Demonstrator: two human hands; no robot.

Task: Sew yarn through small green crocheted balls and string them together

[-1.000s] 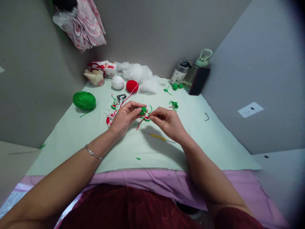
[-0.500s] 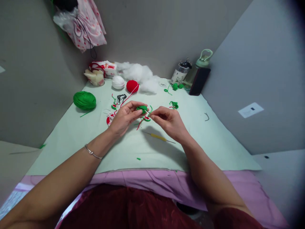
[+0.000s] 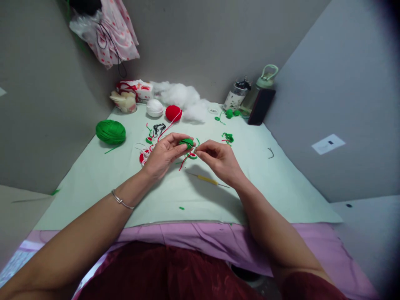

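Pale mint cloth-covered surface [image 3: 281, 187]: carries the lot; hands work over its middle.
Fluffy white fibre heap [image 3: 183, 96]: back of the surface, well apart from both hands.
Left hand [image 3: 165, 152]: grip clamped, thumb against fingers, on a small rounded green crocheted piece [image 3: 186, 143].
Right hand [image 3: 220, 160]: grip pinched together on a thin metal-looking tool [image 3: 193, 146].
Oval bright green yarn ball [image 3: 110, 132]: left side, loose tail out.
Round white yarn ball [image 3: 154, 108] and round red yarn ball [image 3: 173, 113]: side by side, in front of the heap.
Slim yellow-handled metal hook [image 3: 207, 180]: lying on the surface, in neither grip.
Green crocheted piece: between the hands, above the surface. Done: rounded form is there. Left, my read: not finished, since the tool is up against it and a dark line on its face may be an open edge. Stitches too small to tell.
Thin metal-looking tool: far end at the piece; inserted or just touching, can't tell.
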